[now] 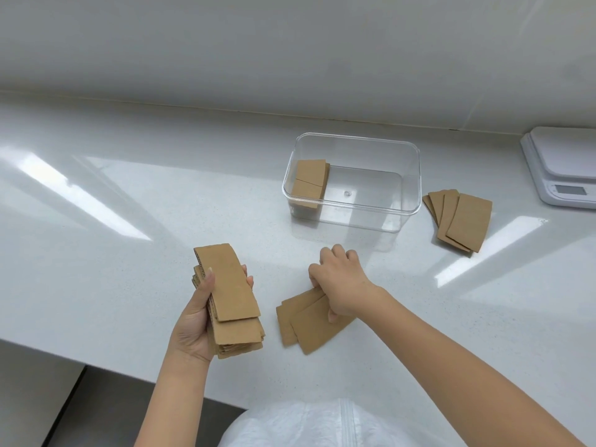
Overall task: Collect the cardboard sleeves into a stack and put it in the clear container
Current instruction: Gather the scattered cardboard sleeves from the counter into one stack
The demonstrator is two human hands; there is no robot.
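My left hand point(193, 321) holds a stack of flat brown cardboard sleeves point(230, 295) just above the white counter. To its right, my right hand point(340, 283) presses down on a small fan of sleeves point(309, 327) lying on the counter, its fingers curled over their far ends. Behind it stands the clear container point(409, 175), with a bundle of sleeves point(309, 185) upright against its left wall. Another fan of several sleeves point(461, 219) lies to the right of the container.
A white kitchen scale point(562, 169) sits at the far right against the wall. The counter's front edge point(106, 366) runs diagonally at the lower left, close to my body. A white wall rises behind the counter.
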